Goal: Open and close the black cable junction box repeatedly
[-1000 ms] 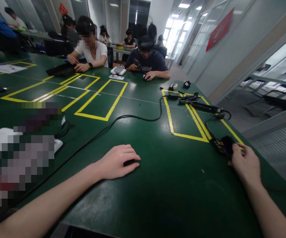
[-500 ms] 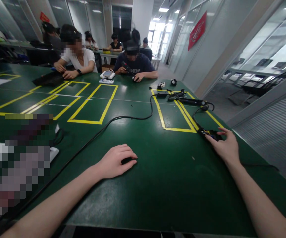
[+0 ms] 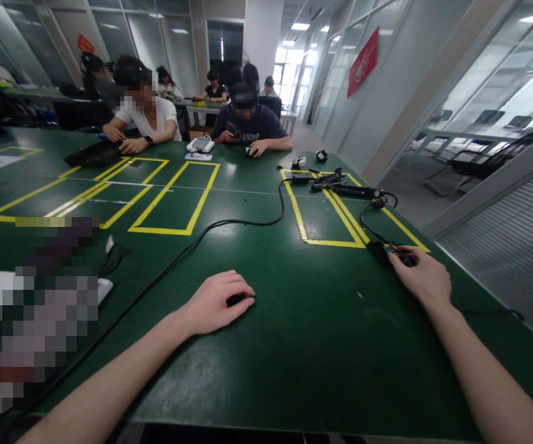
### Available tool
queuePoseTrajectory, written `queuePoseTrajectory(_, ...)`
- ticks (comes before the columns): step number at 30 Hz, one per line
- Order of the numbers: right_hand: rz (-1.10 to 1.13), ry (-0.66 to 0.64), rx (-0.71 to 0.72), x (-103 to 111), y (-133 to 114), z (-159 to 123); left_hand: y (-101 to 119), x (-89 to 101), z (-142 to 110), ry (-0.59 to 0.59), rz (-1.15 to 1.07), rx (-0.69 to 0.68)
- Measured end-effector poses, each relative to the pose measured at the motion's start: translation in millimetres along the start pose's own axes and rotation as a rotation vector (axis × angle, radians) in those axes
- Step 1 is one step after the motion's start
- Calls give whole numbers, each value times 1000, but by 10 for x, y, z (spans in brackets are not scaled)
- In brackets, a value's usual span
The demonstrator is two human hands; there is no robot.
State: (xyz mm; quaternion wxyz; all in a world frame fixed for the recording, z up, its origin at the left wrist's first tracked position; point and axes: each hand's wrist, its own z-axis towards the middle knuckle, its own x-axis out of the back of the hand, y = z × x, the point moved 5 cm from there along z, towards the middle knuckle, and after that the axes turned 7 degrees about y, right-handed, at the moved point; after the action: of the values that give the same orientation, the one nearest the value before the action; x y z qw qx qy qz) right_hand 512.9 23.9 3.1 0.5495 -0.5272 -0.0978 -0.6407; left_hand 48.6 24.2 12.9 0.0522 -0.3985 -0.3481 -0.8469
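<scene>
My left hand (image 3: pixel 220 301) rests on the green table, its fingers loosely curved and the thumb apart, with nothing visible in it. Over at the right edge, my right hand (image 3: pixel 426 276) grips a black part with coloured wires (image 3: pixel 400 249), thumb on the near side and fingers over the far side. The palm hides some of this part, so its exact kind does not show. A thin black cord (image 3: pixel 363 217) curves from beside it toward a black cylindrical tool (image 3: pixel 353 190) lying beyond.
A long black cable (image 3: pixel 178 262) crosses the green table (image 3: pixel 294 370). Yellow tape rectangles (image 3: pixel 159 231) mark its surface. Black pieces (image 3: pixel 328 179) lie at the back right. Two people (image 3: pixel 143 123) sit opposite, with a black tray (image 3: pixel 93 154) and a white device (image 3: pixel 200 144).
My right hand's fingers have come down and closed over the wired black part, which were more raised before. My left hand has stayed in place. The view has tilted slightly.
</scene>
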Motion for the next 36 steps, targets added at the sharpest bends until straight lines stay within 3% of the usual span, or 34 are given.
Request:
queuePoseTrajectory(3,-87,-7,-48,-28,-66,-29,-1,-2,2,8,-1,-2)
queuePoseTrajectory(8,39,-61,125,-97,-498,-244,-5,-4,18,7,0,-3)
queuePoseTrajectory(12,260,-227,457,-197,-1092,-762,-25,18,23,25,2,-12)
queuePoseTrajectory(16,567,-452,932,-210,-1741,-1466,-33,82,18,124,17,-27)
queuePoseTrajectory(19,668,-515,1204,-201,-2019,-1774,7,92,17,139,3,-70)
queuePoseTrajectory(26,705,-385,1189,-201,-2065,-1740,61,-1,26,-22,24,-108)
queuePoseTrajectory(31,706,-246,1267,-90,-2082,-1773,19,-1,18,-16,17,-82)
queuePoseTrajectory(36,604,-246,1341,-91,-2099,-1798,25,-23,-2,-30,26,-78)
